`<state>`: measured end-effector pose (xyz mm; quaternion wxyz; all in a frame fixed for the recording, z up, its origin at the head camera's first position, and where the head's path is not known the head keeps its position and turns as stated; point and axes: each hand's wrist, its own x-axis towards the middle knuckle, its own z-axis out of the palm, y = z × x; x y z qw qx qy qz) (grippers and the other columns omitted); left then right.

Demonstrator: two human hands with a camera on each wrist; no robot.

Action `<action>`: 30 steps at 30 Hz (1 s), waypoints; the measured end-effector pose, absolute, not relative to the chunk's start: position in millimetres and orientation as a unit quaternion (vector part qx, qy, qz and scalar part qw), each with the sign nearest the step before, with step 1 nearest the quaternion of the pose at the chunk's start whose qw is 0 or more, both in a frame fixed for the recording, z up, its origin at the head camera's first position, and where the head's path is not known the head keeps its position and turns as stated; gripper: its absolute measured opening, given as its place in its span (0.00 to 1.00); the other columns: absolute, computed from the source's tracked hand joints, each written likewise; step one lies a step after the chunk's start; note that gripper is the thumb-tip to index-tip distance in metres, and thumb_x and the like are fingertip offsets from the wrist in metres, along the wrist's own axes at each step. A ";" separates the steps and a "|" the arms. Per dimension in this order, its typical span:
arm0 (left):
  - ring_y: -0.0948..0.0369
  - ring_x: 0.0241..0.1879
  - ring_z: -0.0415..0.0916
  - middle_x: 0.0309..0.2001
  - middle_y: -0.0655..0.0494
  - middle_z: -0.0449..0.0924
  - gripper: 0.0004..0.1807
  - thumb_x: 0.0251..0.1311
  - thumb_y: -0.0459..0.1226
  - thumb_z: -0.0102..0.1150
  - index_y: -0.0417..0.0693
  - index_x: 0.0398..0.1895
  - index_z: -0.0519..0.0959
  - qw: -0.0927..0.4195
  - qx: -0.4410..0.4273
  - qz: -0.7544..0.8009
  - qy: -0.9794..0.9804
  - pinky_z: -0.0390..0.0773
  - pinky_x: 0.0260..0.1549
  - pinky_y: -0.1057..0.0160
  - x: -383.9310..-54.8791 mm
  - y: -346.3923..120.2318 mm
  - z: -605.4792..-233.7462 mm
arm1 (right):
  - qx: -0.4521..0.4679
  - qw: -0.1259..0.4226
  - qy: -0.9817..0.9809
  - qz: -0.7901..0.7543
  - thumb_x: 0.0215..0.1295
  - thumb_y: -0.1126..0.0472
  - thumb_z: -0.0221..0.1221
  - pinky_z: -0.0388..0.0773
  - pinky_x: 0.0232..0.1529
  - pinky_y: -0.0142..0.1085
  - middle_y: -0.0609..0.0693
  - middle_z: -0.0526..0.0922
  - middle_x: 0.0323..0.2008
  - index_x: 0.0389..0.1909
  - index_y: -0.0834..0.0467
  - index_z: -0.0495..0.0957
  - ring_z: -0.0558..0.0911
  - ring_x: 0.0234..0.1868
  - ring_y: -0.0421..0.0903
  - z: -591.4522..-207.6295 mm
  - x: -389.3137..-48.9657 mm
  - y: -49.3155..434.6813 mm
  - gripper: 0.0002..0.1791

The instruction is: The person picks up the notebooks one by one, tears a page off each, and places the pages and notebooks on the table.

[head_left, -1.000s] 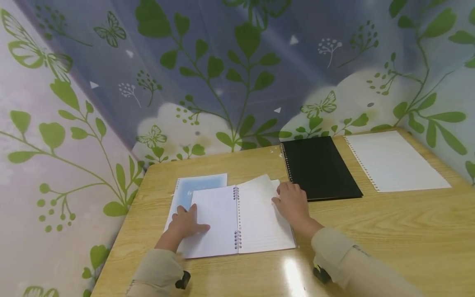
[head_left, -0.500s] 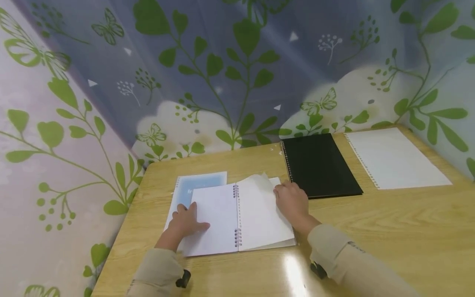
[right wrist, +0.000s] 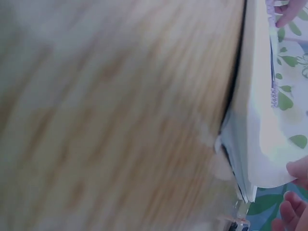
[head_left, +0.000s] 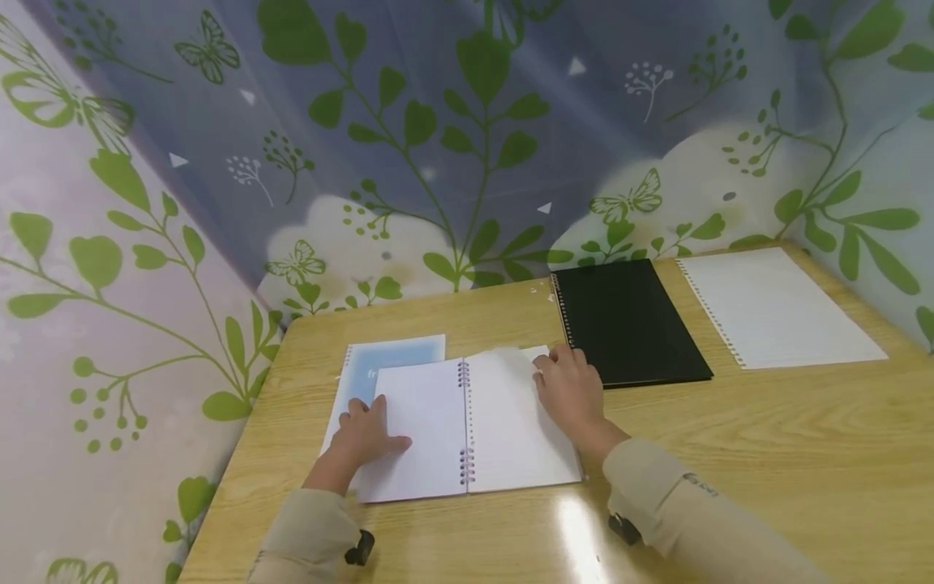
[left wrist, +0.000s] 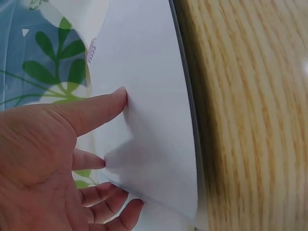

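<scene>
Notebook [head_left: 466, 428]: right page [head_left: 520, 430] lies flatter than before, left hand [head_left: 361, 434] spread, right hand [head_left: 572, 393] pinching its edge.

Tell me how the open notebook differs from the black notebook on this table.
The open notebook lies spread with white pages up; the black notebook appears closed, showing a black face.
The open notebook's binding runs down its middle; the black notebook's runs along its left edge.
The left hand rests on the open notebook but lies away from the black notebook.
Both are bound and lie on the wood-grain table.
</scene>
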<state>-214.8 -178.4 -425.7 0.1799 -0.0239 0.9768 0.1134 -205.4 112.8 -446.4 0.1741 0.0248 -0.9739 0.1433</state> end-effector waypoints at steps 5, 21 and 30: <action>0.40 0.56 0.58 0.60 0.31 0.54 0.48 0.49 0.53 0.64 0.38 0.67 0.56 0.173 -0.010 0.095 0.980 0.70 0.48 0.41 -215.5 -174.8 -423.4 | 0.008 0.131 -0.974 0.183 0.61 0.54 0.57 0.77 0.28 0.41 0.54 0.80 0.40 0.42 0.56 0.82 0.77 0.38 0.51 -445.3 -206.4 116.6 0.13; 0.41 0.71 0.36 0.73 0.42 0.40 0.35 0.64 0.56 0.44 0.60 0.71 0.51 0.181 0.113 0.095 0.972 0.49 0.66 0.40 -247.1 -122.7 -430.9 | -0.025 -0.022 -0.929 0.370 0.68 0.47 0.47 0.57 0.21 0.31 0.48 0.59 0.16 0.18 0.56 0.62 0.62 0.20 0.43 -454.9 -205.0 126.2 0.23; 0.40 0.71 0.36 0.73 0.42 0.37 0.35 0.60 0.55 0.50 0.69 0.70 0.52 0.216 0.062 0.103 0.969 0.51 0.62 0.36 -251.2 -116.9 -434.4 | -0.010 -0.076 -0.907 0.415 0.70 0.54 0.45 0.59 0.22 0.31 0.48 0.60 0.18 0.18 0.57 0.61 0.60 0.20 0.42 -456.2 -201.8 132.6 0.19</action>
